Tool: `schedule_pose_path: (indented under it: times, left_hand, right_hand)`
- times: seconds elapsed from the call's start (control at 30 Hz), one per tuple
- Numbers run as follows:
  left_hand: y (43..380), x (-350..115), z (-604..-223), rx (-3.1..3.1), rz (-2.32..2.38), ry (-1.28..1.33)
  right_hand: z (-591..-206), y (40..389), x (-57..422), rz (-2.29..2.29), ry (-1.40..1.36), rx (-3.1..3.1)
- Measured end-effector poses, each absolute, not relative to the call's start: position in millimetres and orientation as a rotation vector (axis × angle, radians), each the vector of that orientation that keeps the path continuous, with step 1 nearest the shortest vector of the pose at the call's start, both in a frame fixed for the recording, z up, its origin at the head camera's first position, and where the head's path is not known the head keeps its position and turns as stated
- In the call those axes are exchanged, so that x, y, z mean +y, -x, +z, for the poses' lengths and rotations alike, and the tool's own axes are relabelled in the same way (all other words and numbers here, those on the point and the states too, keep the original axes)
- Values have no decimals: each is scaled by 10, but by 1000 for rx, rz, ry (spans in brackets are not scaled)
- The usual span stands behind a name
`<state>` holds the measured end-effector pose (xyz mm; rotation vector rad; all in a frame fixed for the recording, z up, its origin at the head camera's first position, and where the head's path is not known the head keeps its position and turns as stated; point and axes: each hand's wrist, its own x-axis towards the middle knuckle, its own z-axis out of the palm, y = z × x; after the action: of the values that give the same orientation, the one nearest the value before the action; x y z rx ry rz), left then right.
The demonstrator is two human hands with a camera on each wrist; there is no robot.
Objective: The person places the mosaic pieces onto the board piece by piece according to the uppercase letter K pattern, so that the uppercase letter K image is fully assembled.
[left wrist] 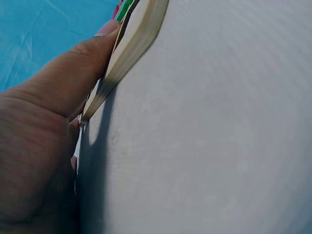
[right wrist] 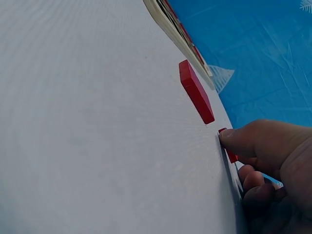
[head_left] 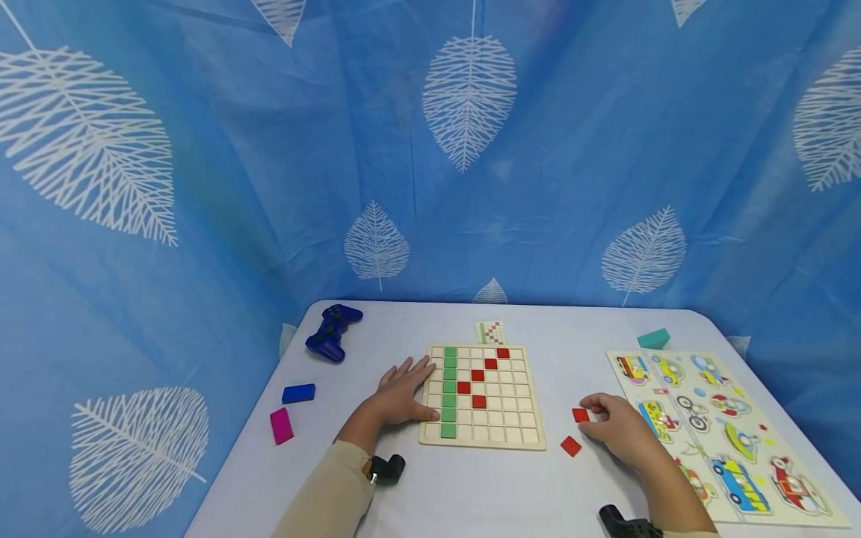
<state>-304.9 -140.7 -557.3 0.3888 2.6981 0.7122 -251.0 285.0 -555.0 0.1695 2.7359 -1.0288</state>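
A wooden grid board (head_left: 507,433) lies mid-table, with a column of green tiles (head_left: 449,387) at its left and several red tiles (head_left: 478,375) in a slanting line. My left hand (head_left: 397,396) rests at the board's left side, fingers spread along the edge; in the left wrist view the thumb (left wrist: 78,68) lies over its rim. Right of the board, my right hand (head_left: 622,430) pinches a red square tile (head_left: 580,415) between thumb and fingers, low over the table. Another loose red tile (head_left: 570,446) lies just in front, seen larger in the right wrist view.
Behind the board lies a small pattern card (head_left: 489,332). A vehicle picture puzzle (head_left: 679,441) covers the right side, with a teal block (head_left: 654,339) behind it. Along the left are a blue game controller (head_left: 332,332), a blue block (head_left: 299,393) and a magenta block (head_left: 282,426).
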Motion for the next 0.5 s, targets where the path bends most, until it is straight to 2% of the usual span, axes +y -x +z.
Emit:
schedule_pose_path:
  times: [0.5]
  left_hand:
    - [3038, -1395, -5556, 2699, 704, -379]
  right_hand:
    - [-5564, 2513, 2846, -993, -165, 2765]
